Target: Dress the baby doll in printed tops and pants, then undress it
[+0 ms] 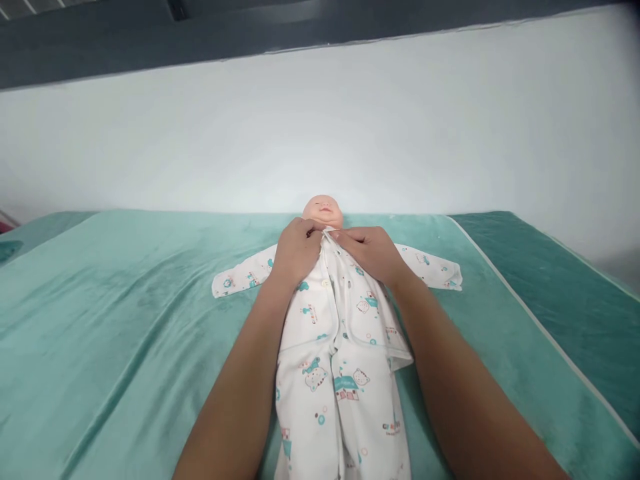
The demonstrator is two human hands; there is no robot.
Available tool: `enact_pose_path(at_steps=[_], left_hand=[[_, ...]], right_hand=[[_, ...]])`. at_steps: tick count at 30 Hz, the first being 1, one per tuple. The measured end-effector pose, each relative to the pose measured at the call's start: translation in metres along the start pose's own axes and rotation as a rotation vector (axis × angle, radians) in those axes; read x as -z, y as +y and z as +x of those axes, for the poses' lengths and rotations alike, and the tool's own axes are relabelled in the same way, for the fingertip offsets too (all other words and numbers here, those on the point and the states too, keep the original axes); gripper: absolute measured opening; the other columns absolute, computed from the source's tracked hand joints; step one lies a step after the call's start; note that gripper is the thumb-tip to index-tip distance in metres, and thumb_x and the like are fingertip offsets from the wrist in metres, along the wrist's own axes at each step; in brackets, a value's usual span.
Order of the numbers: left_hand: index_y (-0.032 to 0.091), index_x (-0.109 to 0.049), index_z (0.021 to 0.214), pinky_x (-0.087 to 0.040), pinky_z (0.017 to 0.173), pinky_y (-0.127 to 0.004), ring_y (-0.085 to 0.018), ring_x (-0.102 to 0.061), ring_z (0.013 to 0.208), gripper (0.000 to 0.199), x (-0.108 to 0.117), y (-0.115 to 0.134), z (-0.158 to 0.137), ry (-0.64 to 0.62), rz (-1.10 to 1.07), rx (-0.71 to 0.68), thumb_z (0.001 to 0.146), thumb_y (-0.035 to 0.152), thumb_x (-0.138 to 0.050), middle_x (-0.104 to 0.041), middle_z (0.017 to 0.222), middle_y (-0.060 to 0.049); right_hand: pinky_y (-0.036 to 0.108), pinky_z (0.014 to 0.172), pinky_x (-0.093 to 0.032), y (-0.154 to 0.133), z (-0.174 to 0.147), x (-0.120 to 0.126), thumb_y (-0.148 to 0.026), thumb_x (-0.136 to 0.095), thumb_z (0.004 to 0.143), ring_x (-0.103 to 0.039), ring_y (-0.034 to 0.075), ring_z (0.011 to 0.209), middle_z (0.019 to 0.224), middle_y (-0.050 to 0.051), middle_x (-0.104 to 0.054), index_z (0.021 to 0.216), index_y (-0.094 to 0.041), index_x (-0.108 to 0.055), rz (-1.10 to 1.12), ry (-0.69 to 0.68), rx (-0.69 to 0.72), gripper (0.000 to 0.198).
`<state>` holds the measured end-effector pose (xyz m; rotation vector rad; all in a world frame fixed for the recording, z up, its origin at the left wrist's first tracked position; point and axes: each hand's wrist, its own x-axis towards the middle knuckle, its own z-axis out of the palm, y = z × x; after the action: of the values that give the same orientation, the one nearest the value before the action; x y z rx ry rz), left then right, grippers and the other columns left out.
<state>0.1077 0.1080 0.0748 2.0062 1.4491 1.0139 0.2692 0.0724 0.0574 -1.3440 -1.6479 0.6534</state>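
A baby doll (pixel 323 207) lies on its back, head toward the wall. It wears a white printed baby shirt (pixel 367 303) with its sleeves spread out to both sides, over matching white trousers (pixel 310 407). At the neckline, my left hand (pixel 299 250) pinches one front edge of the shirt. Opposite it, my right hand (pixel 373 252) has its fingers closed on the other edge, close under the doll's chin. The two front edges meet at the collar and part slightly lower down. My fingers hide whatever fastener is at the neck.
A light green plush blanket (pixel 135 320) with wrinkles on the left lies under the doll. Darker green cloth (pixel 560 287) borders it on the right beyond a pale edge strip. Behind stands a white wall (pixel 320 127) with a dark band above.
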Motion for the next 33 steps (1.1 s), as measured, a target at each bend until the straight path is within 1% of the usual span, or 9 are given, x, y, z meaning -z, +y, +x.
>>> enact_pose_path(at_steps=[3, 6, 9, 14, 18, 21, 25, 29, 33], left_hand=[[0.022, -0.072, 0.096, -0.045, 0.098, -0.037, -0.022, -0.062, 0.105, 0.029, 0.0, -0.001, -0.001, 0.011, -0.011, -0.004, 0.085, 0.019, -0.045, -0.067, 0.106, -0.006], [0.023, -0.073, 0.097, -0.046, 0.096, -0.036, -0.021, -0.062, 0.103, 0.03, -0.001, -0.002, -0.005, 0.029, -0.033, -0.028, 0.086, 0.019, -0.045, -0.065, 0.103, -0.006], [0.024, -0.073, 0.1, -0.046, 0.094, -0.034, -0.019, -0.062, 0.099, 0.032, 0.0, -0.005, -0.012, 0.046, -0.095, -0.055, 0.085, 0.018, -0.045, -0.064, 0.104, -0.005], [0.022, -0.072, 0.094, -0.046, 0.093, -0.03, -0.017, -0.062, 0.098, 0.025, 0.005, -0.015, -0.029, 0.094, -0.205, -0.11, 0.087, 0.02, -0.048, -0.066, 0.103, -0.004], [0.022, -0.07, 0.097, -0.045, 0.096, -0.031, -0.017, -0.061, 0.105, 0.023, 0.011, -0.019, -0.044, 0.104, -0.244, -0.154, 0.091, 0.026, -0.048, -0.067, 0.108, -0.003], [0.023, -0.068, 0.098, -0.045, 0.097, -0.032, -0.018, -0.06, 0.105, 0.022, 0.013, -0.018, -0.049, 0.112, -0.239, -0.17, 0.093, 0.032, -0.048, -0.068, 0.108, -0.004], [0.022, -0.067, 0.091, -0.045, 0.096, -0.032, -0.018, -0.059, 0.104, 0.019, 0.014, -0.017, -0.051, 0.095, -0.194, -0.239, 0.093, 0.033, -0.051, -0.068, 0.104, -0.004], [0.022, -0.065, 0.085, -0.046, 0.09, -0.03, -0.018, -0.059, 0.101, 0.016, 0.015, -0.015, -0.051, 0.063, -0.225, -0.19, 0.091, 0.034, -0.056, -0.066, 0.101, -0.003], [0.022, -0.065, 0.084, -0.045, 0.092, -0.031, -0.019, -0.058, 0.109, 0.008, 0.015, -0.013, -0.051, 0.014, -0.294, -0.112, 0.086, 0.029, -0.062, -0.065, 0.108, -0.003]], right_hand=[[0.03, 0.075, -0.04, -0.003, -0.008, 0.001, -0.044, -0.044, 0.097, -0.055, 0.018, 0.082, 0.081, 0.001, -0.06, 0.089, -0.025, -0.071, -0.103, -0.07, 0.071, 0.035], [0.037, 0.089, -0.041, -0.008, -0.015, 0.001, -0.044, -0.036, 0.1, -0.058, 0.024, 0.101, 0.1, 0.004, -0.065, 0.129, -0.031, -0.063, -0.238, -0.129, 0.017, 0.042], [0.04, 0.093, -0.041, -0.01, -0.021, -0.001, -0.045, -0.033, 0.101, -0.058, 0.026, 0.106, 0.105, 0.005, -0.064, 0.14, -0.033, -0.055, -0.292, -0.131, -0.041, 0.046], [0.039, 0.097, -0.041, -0.007, -0.044, -0.006, -0.043, -0.04, 0.098, -0.057, 0.022, 0.106, 0.107, 0.004, -0.058, 0.137, -0.031, -0.056, -0.12, -0.005, -0.047, 0.043], [0.034, 0.085, -0.046, -0.007, -0.06, -0.012, -0.039, -0.05, 0.094, -0.056, 0.018, 0.089, 0.102, 0.004, -0.056, 0.124, -0.025, -0.063, 0.012, 0.175, 0.045, 0.036], [0.034, 0.085, -0.045, -0.009, -0.063, -0.016, -0.034, -0.05, 0.093, -0.055, 0.02, 0.094, 0.103, 0.005, -0.059, 0.112, -0.024, -0.066, 0.001, 0.271, 0.119, 0.027], [0.035, 0.086, -0.043, -0.015, -0.061, -0.018, -0.03, -0.051, 0.092, -0.054, 0.021, 0.098, 0.101, 0.005, -0.061, 0.098, -0.023, -0.065, -0.037, 0.282, 0.175, 0.017], [0.035, 0.08, -0.042, -0.024, -0.059, -0.021, -0.039, -0.058, 0.088, -0.054, 0.02, 0.088, 0.095, 0.004, -0.061, 0.092, -0.022, -0.06, -0.069, 0.242, 0.021, 0.018], [0.033, 0.07, -0.037, -0.038, -0.056, -0.025, -0.041, -0.062, 0.083, -0.053, 0.021, 0.081, 0.089, 0.004, -0.062, 0.086, -0.021, -0.055, -0.223, 0.205, -0.159, 0.022]])
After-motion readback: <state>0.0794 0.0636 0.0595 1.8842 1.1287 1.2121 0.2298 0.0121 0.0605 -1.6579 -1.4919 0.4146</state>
